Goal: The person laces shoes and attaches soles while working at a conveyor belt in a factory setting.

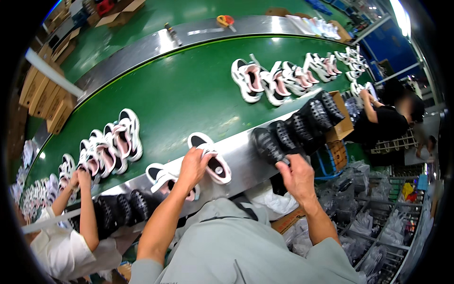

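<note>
My left hand (191, 168) is closed on the side of a white sneaker (218, 169) with black and pink parts, which rests at the near edge of the green belt. Left of that wrist, partly behind my forearm, lies another white sneaker (161, 176). My right hand (298, 177) grips the near end of a black shoe-shaped piece (267, 146), the nearest in a row of similar black pieces (299, 127) on the metal ledge. My fingers hide part of that end. Whether these pieces are finished shoes or forms, I cannot tell.
White sneakers stand along the green belt (184, 90), at left (125, 135) and far right (248, 80). A co-worker's hands (81, 177) touch shoes at left; another person (383, 113) sits at right. A cardboard box (341, 120) ends the black row. Bagged items fill a rack (378, 222).
</note>
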